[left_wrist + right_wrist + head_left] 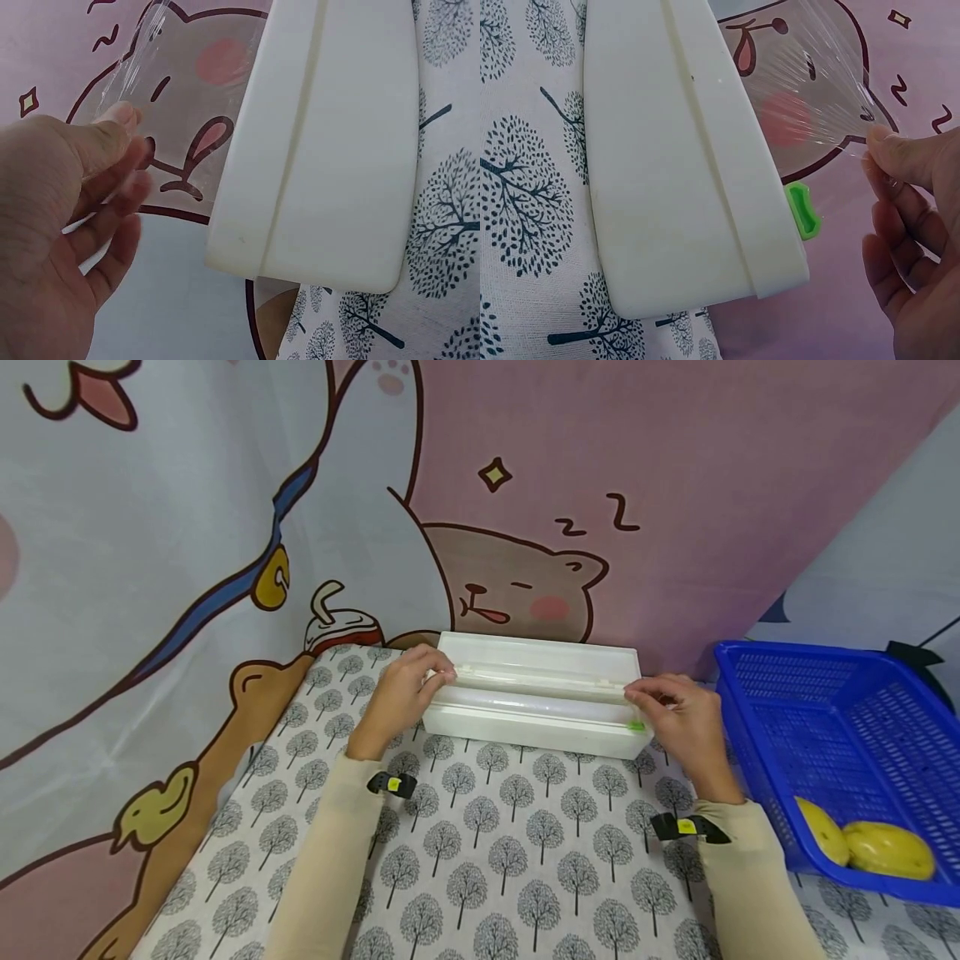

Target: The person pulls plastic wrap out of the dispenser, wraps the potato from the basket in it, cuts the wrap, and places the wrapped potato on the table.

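Observation:
A long white cling film dispenser box [532,735] stands at the back of the table with its lid [540,652] raised. Clear cling film [810,82] stretches up from the box between both hands. My left hand [408,693] pinches one corner of the film between thumb and index finger, above the box's left end. At the other end, my right hand [682,722] pinches the opposite corner, and the film gathers in creases there. A green slider [803,211] sits on the box's edge near the right hand. The film is hard to make out in the head view.
To the right stands a blue plastic basket [765,760] with yellow fruit [888,850] in it. A tree-patterned cloth [510,860] covers the table. Right behind the box hangs a cartoon-printed curtain [675,485].

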Demonstrator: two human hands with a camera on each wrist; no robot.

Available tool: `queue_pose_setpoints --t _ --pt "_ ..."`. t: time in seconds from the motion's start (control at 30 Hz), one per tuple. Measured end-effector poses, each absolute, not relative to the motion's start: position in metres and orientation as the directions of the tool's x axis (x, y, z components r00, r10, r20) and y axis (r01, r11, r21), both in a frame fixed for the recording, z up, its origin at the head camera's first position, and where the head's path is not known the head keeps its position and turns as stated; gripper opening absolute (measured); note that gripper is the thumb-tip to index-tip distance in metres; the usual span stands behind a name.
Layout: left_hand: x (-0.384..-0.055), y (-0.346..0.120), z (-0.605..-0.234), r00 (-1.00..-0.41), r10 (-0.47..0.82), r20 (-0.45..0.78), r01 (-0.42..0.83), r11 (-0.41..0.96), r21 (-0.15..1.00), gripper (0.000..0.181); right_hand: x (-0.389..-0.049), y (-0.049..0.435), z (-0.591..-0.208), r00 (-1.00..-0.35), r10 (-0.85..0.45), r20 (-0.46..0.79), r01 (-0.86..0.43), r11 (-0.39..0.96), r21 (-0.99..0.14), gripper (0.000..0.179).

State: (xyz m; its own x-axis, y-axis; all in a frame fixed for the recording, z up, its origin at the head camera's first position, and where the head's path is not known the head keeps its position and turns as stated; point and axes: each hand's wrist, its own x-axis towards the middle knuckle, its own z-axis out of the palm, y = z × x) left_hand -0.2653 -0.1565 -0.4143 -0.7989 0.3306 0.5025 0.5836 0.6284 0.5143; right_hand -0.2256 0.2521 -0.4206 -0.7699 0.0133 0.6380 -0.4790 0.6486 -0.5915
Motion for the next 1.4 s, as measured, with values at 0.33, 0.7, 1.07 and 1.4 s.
queue_pose_setpoints --t 0.33,0.7,1.07,1.4 --pt "-0.261 -0.154 -0.405 -0.806 0.317 0.5 0.574 0.623 0.531 0.015 -0.222 0.252 -0.416 -0.766 0.038 0.641 -0.48 0.63 -0.611 0.006" --pt "-0.259 -0.153 -0.399 -0.746 0.291 0.599 0.631 0.596 0.497 0.012 -0.22 0.253 -0.41 -0.794 0.093 0.6 -0.45 0.574 -0.684 0.006" --pt "-0.256 -0.152 -0.394 -0.692 0.258 0.675 0.67 0.579 0.465 0.011 -0.218 0.251 -0.403 -0.805 0.115 0.582 -0.438 0.545 -0.715 0.005" --pt "-0.253 -0.15 -0.389 -0.649 0.227 0.726 0.692 0.573 0.439 0.011 -0.213 0.249 -0.394 -0.785 0.125 0.606 -0.469 0.52 -0.714 0.005"
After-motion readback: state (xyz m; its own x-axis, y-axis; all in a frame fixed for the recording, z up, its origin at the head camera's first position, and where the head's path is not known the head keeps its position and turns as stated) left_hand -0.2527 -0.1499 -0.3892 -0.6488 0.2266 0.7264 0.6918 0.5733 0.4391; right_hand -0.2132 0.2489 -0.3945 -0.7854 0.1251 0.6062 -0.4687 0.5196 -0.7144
